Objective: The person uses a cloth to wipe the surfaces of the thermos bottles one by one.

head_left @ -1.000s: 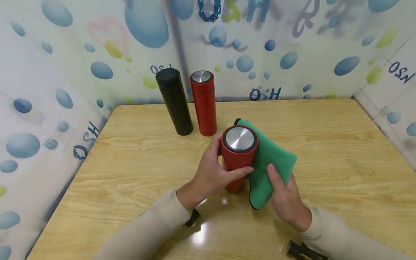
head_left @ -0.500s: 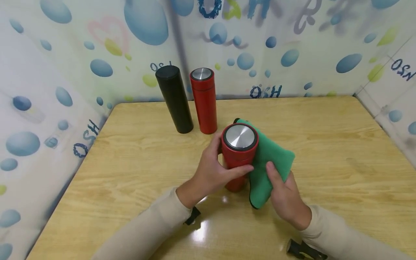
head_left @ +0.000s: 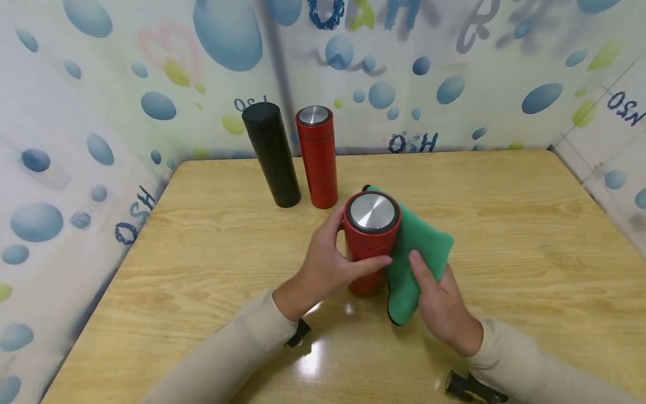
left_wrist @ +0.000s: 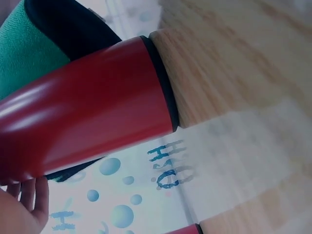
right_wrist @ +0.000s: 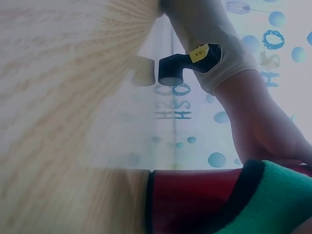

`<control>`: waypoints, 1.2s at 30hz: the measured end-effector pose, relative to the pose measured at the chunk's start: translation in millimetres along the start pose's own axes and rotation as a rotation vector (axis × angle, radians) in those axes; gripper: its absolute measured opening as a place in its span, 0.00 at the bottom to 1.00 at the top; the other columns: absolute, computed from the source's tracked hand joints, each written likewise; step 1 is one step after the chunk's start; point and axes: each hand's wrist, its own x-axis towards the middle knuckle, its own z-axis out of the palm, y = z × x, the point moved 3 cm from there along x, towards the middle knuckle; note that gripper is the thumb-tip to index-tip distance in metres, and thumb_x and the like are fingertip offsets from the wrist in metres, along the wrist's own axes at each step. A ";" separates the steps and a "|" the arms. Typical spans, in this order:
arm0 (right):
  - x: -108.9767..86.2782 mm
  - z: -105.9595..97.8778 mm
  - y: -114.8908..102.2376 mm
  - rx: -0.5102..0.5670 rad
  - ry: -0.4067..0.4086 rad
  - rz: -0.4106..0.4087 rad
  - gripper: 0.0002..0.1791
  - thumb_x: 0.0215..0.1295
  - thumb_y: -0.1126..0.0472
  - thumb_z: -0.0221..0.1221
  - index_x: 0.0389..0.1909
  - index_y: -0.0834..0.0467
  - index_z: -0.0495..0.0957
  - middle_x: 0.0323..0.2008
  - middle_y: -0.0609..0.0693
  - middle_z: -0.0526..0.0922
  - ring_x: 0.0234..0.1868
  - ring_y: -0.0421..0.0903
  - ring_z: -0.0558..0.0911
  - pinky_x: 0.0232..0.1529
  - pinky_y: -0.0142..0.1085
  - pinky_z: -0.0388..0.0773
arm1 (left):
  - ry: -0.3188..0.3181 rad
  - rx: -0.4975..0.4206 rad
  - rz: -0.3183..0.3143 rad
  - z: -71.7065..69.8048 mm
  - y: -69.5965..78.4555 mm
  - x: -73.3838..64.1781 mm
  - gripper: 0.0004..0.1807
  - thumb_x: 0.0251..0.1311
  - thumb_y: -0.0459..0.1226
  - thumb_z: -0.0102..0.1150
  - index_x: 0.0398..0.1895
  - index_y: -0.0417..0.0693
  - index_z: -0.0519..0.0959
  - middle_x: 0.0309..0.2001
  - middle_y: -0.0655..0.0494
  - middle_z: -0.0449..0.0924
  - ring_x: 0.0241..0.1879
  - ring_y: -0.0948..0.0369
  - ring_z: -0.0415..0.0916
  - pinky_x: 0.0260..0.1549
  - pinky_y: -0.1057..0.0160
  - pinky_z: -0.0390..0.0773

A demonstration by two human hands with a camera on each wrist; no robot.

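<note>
A red vacuum flask with a silver-topped, black-rimmed lid stands upright on the table in front of me. My left hand grips it from the left, thumb across its near side. On its right side lies a green cloth with black edging, which my right hand holds with the thumb on top; the fingers behind are mostly hidden. In the left wrist view, the base of the red flask meets the wood, and the cloth shows behind it. The right wrist view has the cloth overlapping the flask.
Behind the left hand stand a black flask and a second red flask, side by side near the back of the wooden table. A printed curtain hangs behind and at both sides. Black wrist cameras sit under the sleeves.
My right hand and the cloth's right corner have shifted slightly left, toward the flask. The left hand keeps its grip and the flask stays in place.
</note>
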 end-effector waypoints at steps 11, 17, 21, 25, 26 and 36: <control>-0.4 -3.5 -3.8 0.035 0.038 -0.077 0.19 0.81 0.64 0.35 0.64 0.59 0.68 0.51 0.46 0.81 0.51 0.37 0.82 0.51 0.28 0.79 | -0.015 0.064 0.046 -3.6 0.1 4.9 0.44 0.46 0.37 0.79 0.68 0.50 0.67 0.59 0.56 0.74 0.59 0.62 0.70 0.53 0.61 0.80; 0.5 -1.0 1.3 -0.005 0.019 -0.008 0.19 0.82 0.62 0.35 0.65 0.60 0.67 0.52 0.46 0.81 0.53 0.37 0.81 0.53 0.28 0.79 | -0.036 0.004 -0.006 -4.4 -1.5 1.1 0.47 0.47 0.36 0.78 0.70 0.50 0.62 0.62 0.56 0.73 0.61 0.62 0.70 0.55 0.60 0.79; 0.2 -1.4 2.2 -0.015 0.037 0.025 0.19 0.82 0.60 0.36 0.64 0.59 0.68 0.50 0.46 0.81 0.51 0.37 0.81 0.51 0.28 0.79 | -0.037 -0.020 -0.024 -4.0 -3.1 0.6 0.49 0.48 0.35 0.77 0.71 0.51 0.58 0.64 0.56 0.72 0.61 0.61 0.70 0.55 0.56 0.79; -0.8 -2.9 0.2 0.003 0.054 0.003 0.19 0.82 0.61 0.36 0.64 0.58 0.68 0.51 0.45 0.82 0.52 0.37 0.82 0.52 0.28 0.79 | -0.032 -0.008 -0.022 -2.9 -3.8 0.2 0.48 0.47 0.34 0.77 0.70 0.49 0.58 0.63 0.55 0.73 0.61 0.60 0.71 0.55 0.56 0.79; -1.3 -3.1 -0.2 0.007 0.056 -0.005 0.19 0.82 0.61 0.36 0.64 0.58 0.68 0.52 0.45 0.82 0.52 0.37 0.82 0.52 0.28 0.79 | -0.033 -0.004 -0.025 -2.7 -4.1 -0.6 0.48 0.47 0.34 0.78 0.69 0.48 0.58 0.63 0.55 0.73 0.60 0.60 0.72 0.55 0.57 0.79; 0.7 -2.0 1.7 0.012 0.052 0.006 0.19 0.82 0.61 0.36 0.65 0.58 0.68 0.53 0.47 0.80 0.54 0.37 0.80 0.54 0.27 0.78 | -0.063 0.012 -0.011 -4.1 -2.2 0.5 0.44 0.52 0.36 0.73 0.70 0.47 0.60 0.63 0.55 0.73 0.60 0.60 0.72 0.57 0.59 0.78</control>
